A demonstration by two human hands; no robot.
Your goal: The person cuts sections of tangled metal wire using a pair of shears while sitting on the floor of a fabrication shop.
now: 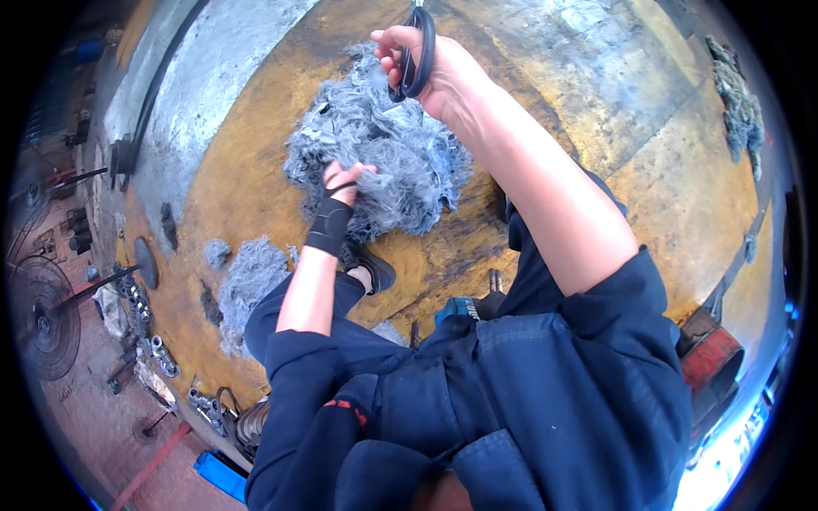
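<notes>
A large, shaggy pile of grey fibre (396, 175) lies on the yellow-brown floor in front of me. My left hand (343, 180), with a black wrist wrap (328, 226), is at the pile's near left side, its fingers closed on some of the loose fibre. Above the far edge of the pile, my right hand (426, 72) grips black-handled scissors (423, 47). One dark handle loop curves round past the fingers. The blades run up toward the picture's top edge, where most of them are cut off.
Smaller grey fibre heaps (251, 285) lie to the left, by my leg. A fan (43, 319) and metal parts (162, 356) stand along the left edge. At the far right is more fibre (737, 106), with a red metal piece (714, 358) nearer. My black shoe (375, 268) touches the pile's near side.
</notes>
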